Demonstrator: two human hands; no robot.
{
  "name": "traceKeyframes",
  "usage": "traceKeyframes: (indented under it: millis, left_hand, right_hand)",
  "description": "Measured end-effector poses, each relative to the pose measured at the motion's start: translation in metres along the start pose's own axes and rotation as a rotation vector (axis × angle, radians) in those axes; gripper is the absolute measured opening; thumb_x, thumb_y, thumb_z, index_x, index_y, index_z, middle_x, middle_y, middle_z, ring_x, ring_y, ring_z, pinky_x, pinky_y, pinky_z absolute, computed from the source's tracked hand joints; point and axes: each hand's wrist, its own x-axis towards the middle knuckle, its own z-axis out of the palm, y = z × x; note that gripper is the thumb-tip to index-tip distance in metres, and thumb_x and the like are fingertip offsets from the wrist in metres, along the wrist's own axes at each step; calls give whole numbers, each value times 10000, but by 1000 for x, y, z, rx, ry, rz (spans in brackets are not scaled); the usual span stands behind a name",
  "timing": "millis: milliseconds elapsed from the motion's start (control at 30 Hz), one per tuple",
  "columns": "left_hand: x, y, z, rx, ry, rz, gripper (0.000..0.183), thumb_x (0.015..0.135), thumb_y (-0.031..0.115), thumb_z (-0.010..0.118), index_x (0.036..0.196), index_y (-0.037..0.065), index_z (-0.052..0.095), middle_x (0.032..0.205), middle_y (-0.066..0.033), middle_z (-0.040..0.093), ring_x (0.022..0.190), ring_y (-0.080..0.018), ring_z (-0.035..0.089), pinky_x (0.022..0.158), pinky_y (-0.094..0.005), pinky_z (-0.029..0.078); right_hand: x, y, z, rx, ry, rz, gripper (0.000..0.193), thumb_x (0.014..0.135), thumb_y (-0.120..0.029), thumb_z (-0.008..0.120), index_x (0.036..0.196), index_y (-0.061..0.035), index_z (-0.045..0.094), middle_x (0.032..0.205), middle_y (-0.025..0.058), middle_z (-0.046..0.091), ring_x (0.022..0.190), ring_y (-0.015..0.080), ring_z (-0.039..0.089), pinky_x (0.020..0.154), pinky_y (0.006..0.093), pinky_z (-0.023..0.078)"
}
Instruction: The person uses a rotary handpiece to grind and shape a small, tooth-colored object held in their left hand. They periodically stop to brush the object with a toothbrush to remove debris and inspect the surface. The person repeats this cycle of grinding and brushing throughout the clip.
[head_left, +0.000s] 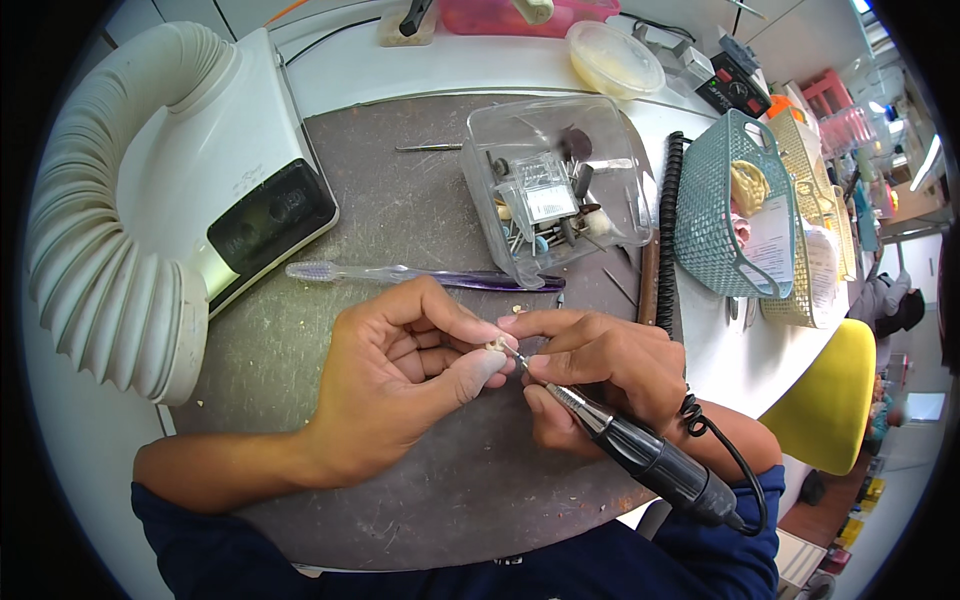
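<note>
Dark blue sleeves (195,545) lie nearest; past them the right hand (620,365) is closed around a black-and-silver rotary handpiece (650,460), its tip at a small pale piece (496,344) that the left hand (375,400) pinches above the grey surface (420,520), just short of a toothbrush (400,276).

No wording can be read. Blurred small print marks the white rectangular label (549,204) inside the clear plastic box (530,122), the white paper sheet (768,243) in the teal lattice plastic basket (706,215), and, faintly, the white machine casing (195,165).
</note>
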Motion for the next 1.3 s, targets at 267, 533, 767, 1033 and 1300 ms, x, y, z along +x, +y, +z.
traceKeyframes:
  millis: [267,533,767,1033,1300]
  left_hand:
    - [0,-1,0,1,4,13,158,872,-81,634,956,3,529,982,-137,624,937,-171,670,807,-276,591]
    - [0,0,1,-6,12,6,167,866,-90,633,949,5,524,969,-139,623,904,-163,671,790,-269,587]
    - [0,-1,1,-14,6,6,163,866,-87,634,946,4,524,964,-142,625,884,-160,674,787,-266,585]
    - [0,1,1,-20,12,-23,165,864,-88,634,952,5,529,968,-150,637,857,-151,670,769,-261,574]
    - [0,2,0,-25,7,-40,167,863,-86,637,953,7,531,966,-150,642,852,-148,670,767,-261,572]
  right_hand:
    - [2,-1,-1,9,-11,6,256,717,62,738,905,1,575,743,134,653,908,360,717,764,404,606]
    - [1,-2,-1,55,4,22,255,714,70,732,901,2,574,735,133,652,903,355,719,750,402,608]
    - [-2,0,1,56,23,37,238,717,65,743,890,13,588,752,135,658,857,336,721,773,408,604]
    - [-1,-4,3,42,40,56,239,706,80,746,892,30,605,766,142,661,794,289,718,842,400,589]
    - [-1,-4,3,67,38,66,246,703,84,744,897,29,603,767,144,663,789,291,718,845,403,587]
